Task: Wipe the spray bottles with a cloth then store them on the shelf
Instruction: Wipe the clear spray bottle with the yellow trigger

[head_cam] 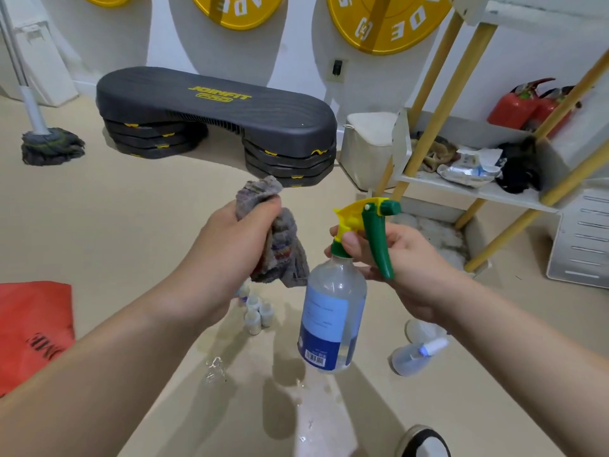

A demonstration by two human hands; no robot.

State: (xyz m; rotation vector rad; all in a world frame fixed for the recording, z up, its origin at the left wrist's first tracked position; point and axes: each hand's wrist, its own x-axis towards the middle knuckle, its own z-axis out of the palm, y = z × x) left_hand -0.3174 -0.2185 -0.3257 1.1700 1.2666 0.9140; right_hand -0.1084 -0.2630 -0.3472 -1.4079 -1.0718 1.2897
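The left hand (237, 232) clenches a bunched grey cloth (283, 258), its fingers curled round it. The right hand (408, 268) pinches the neck of a clear spray bottle (333, 311), holding it nearly upright above the floor (131, 225), just beside the cloth. A second spray bottle (415, 354) lies on the floor, well short of the shelf (478, 189).

Clear spray bottle (333, 311), blue label, green-yellow trigger; grey striped cloth (280, 249).

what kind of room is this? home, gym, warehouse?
Probably a gym's storage or cleaning corner: a stacked step platform, big yellow weight plates, plus a mop and a shelf holding rags.
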